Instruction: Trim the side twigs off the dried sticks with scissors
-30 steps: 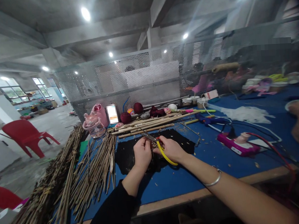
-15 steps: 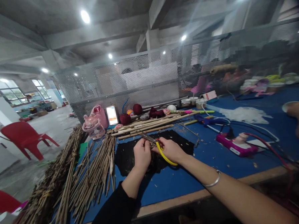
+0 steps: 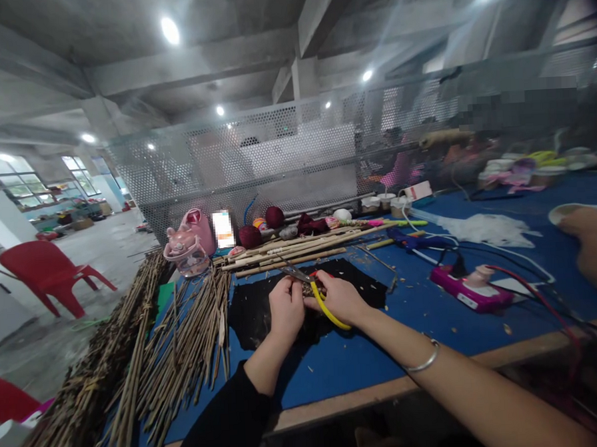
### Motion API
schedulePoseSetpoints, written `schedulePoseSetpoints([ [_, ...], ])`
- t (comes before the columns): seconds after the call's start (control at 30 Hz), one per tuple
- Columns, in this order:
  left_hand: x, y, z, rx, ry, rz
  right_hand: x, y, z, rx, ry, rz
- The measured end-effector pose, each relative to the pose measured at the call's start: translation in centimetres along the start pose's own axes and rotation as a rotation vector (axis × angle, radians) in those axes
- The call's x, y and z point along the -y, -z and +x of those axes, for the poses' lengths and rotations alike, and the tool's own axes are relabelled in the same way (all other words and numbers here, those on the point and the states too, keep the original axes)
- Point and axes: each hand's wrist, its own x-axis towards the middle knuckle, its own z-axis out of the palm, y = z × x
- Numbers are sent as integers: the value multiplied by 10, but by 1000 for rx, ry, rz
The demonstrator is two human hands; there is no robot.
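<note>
Under a concrete ceiling (image 3: 195,69), a perforated metal screen (image 3: 275,164) stands along the far edge of the blue table (image 3: 331,375). Thin sticks (image 3: 189,336) lie toward the table's left edge, and just right of them a black cloth (image 3: 248,313) is spread, back from the near edge. Over that cloth, the left hand (image 3: 286,311) presses thumb and fingertips together, apparently pinching small brown pieces (image 3: 307,290), mostly hidden. The right hand's (image 3: 343,301) fingers curl around the yellow-handled scissors (image 3: 324,310), whose blades (image 3: 297,273) point toward the far left corner. The step in hand looks like snipping; the next move calls for a steady pinch, with the left fingertips clear of the blades.
</note>
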Motion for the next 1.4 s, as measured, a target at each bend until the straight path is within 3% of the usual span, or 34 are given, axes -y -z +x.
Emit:
schedulePoseSetpoints([
  [0.23,-2,2,0,-5,-47,38,-2,0,1,15,-15,77],
  [0.5,2,-1,3,37,64,-97,-3,3,1,9,12,67],
  [0.97,-6,3,2,77,-30,-11,0,3,1,-20,122,30],
  [1.17,-6,4,2,68,-57,32,2,5,-2,89,27,65],
  [1.4,1,4,4,67,-37,127,3,3,-2,76,-38,16],
])
